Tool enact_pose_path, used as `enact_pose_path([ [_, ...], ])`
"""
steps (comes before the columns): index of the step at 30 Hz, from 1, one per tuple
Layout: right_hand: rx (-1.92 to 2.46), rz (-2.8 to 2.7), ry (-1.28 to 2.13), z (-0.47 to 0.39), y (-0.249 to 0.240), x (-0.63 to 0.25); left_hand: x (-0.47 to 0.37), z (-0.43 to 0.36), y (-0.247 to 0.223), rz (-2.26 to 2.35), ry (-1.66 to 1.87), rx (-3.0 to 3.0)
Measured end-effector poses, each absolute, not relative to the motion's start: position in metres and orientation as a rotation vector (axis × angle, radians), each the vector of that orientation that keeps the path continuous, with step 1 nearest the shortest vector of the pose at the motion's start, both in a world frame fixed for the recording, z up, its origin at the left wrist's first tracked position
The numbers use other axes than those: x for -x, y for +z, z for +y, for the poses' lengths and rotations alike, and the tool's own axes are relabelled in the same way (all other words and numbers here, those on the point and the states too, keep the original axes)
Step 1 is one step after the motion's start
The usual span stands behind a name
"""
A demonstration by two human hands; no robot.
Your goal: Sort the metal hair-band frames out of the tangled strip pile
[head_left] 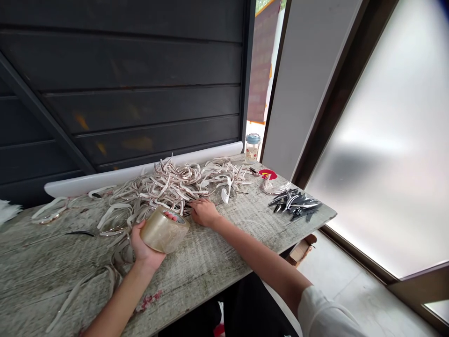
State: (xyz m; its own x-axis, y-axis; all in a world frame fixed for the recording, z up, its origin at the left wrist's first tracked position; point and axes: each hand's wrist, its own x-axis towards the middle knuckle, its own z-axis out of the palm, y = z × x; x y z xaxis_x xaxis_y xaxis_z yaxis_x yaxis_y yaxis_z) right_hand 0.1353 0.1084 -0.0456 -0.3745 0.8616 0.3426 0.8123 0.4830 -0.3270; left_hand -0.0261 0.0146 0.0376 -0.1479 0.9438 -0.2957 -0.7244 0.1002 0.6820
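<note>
At the tangled strips (pixel 175 182), right grip (pixel 202 212) unclear; left grip (pixel 149 243) holds the tape roll (pixel 164 231).

White short sleeve (pixel 324 311), black legwear (pixel 256 306) with a small white marking.

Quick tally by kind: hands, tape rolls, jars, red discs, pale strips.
Hands: 2, left hand and right hand
Tape roll: 1
Jar: 1
Red disc: 1
Pale strips: too tangled to count
Total: 5, without the strips
</note>
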Motion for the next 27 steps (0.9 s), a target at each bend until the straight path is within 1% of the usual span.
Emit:
enact_pose_path([
  [5,1.54,-2.127,0.163,0.111,-0.043,-0.141,0.024,0.013,0.039,0.843,1.478,-0.342],
  [9,1.581,-2.091,0.165,0.111,-0.04,-0.145,0.026,0.013,0.037,0.812,1.472,-0.321],
  [20,1.532,-2.272,0.12,0.089,-0.029,-0.15,0.027,0.012,0.037,0.834,1.44,-0.368],
  [23,1.53,-2.297,0.119,0.064,-0.024,-0.159,0.025,0.011,0.037,0.818,1.434,-0.355],
  [27,1.549,-2.291,0.105,-0.009,-0.029,-0.17,0.022,0.01,0.036,0.786,1.436,-0.387],
])
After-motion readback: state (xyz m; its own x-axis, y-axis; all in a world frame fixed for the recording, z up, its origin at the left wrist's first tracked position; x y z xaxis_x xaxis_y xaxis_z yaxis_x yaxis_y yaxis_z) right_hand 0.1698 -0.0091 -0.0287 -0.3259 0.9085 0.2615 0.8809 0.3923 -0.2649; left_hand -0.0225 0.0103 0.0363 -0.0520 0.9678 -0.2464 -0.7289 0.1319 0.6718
